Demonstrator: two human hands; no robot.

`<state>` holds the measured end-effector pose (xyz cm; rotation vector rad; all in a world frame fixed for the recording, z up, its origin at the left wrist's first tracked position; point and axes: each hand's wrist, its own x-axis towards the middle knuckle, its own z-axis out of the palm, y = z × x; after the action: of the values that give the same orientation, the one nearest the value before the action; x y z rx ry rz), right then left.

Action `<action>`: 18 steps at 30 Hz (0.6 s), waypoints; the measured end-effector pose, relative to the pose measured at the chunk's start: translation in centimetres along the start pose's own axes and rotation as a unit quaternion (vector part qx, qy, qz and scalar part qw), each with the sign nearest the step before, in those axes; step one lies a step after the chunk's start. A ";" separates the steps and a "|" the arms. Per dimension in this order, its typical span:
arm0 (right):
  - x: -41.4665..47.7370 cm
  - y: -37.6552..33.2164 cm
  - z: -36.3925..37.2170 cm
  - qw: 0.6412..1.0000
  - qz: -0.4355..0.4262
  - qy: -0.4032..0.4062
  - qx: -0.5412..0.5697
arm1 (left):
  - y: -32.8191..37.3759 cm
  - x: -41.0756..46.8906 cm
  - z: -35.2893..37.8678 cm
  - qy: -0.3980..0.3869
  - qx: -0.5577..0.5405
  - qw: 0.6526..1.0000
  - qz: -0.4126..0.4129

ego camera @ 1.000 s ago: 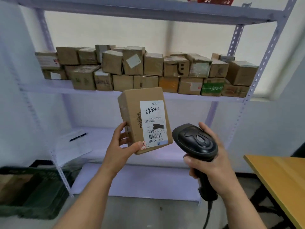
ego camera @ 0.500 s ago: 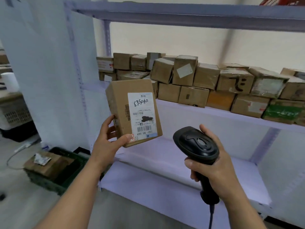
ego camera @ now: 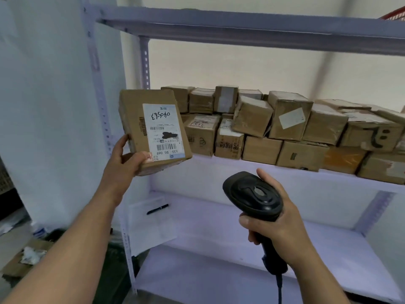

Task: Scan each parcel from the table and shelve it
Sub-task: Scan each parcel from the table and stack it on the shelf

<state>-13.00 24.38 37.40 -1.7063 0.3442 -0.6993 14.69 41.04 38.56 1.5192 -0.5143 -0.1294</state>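
My left hand [ego camera: 122, 160] grips a brown cardboard parcel [ego camera: 135, 126] by its lower left corner, thumb on the front. The parcel's white shipping label [ego camera: 163, 132] faces me, upside down, with handwritten digits and barcodes. It is raised in front of the left end of the middle shelf [ego camera: 252, 166]. My right hand [ego camera: 278, 227] grips the handle of a black barcode scanner [ego camera: 252, 195], lower and to the right of the parcel, its head tilted up toward the shelf.
Several brown parcels [ego camera: 289, 123] are stacked in two rows along the middle shelf. On the shelf below lie a sheet of paper [ego camera: 151, 224] and a black pen [ego camera: 157, 209]. A perforated upright post [ego camera: 96, 84] stands at left. A flattened carton [ego camera: 24, 257] lies on the floor at left.
The view has swung left and closer to the shelf. My left hand has lifted the parcel up toward the shelf's left end. The scanner stays low in my right hand.
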 end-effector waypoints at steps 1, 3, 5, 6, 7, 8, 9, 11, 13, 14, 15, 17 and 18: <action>0.7 0.2 0.8 1.000 -0.001 0.004 -0.004 | 0.0 1.6 -0.2 -0.005 -0.003 1.000 0.001; 2.0 0.5 2.3 1.000 -0.002 0.014 -0.009 | -0.1 4.5 -0.5 -0.018 -0.004 1.000 -0.001; 3.2 0.8 3.6 1.000 -0.001 0.027 -0.006 | -0.2 7.1 -0.7 -0.032 0.000 0.999 -0.015; 3.6 0.9 4.1 0.999 -0.001 0.034 -0.004 | -0.3 8.2 -0.8 -0.045 0.003 0.999 -0.022; 4.0 1.1 4.6 0.999 0.000 0.041 -0.002 | -0.5 9.2 -0.8 -0.060 0.010 0.998 -0.028; 4.3 1.2 5.0 0.999 0.001 0.049 -0.001 | -0.7 10.1 -0.8 -0.074 0.018 0.997 -0.033; 4.6 1.3 5.3 0.998 0.003 0.057 -0.002 | -0.9 11.0 -0.7 -0.082 0.026 0.995 -0.040; 5.0 1.4 5.9 0.997 0.010 0.070 -0.007 | -1.3 12.5 -0.5 -0.075 0.040 0.995 -0.048; 5.4 1.5 6.2 0.996 0.016 0.081 -0.016 | -1.8 13.6 -0.4 -0.044 0.047 0.997 -0.041; 5.7 1.6 6.2 0.996 0.018 0.087 -0.018 | -2.0 14.1 -0.3 -0.037 0.053 0.997 -0.030; 5.9 1.6 6.3 0.995 0.019 0.094 -0.019 | -2.1 14.3 -0.1 -0.043 0.064 0.997 -0.018; 6.4 1.6 6.3 0.994 0.018 0.101 -0.021 | -2.4 14.5 0.3 -0.077 0.090 0.993 0.000; 6.6 1.6 6.4 0.994 0.016 0.103 -0.024 | -2.6 14.6 0.5 -0.095 0.097 0.991 0.006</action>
<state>-3.77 25.16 36.84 -1.6741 0.5354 -0.8515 28.07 34.69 39.58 1.7027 -0.7055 -0.2217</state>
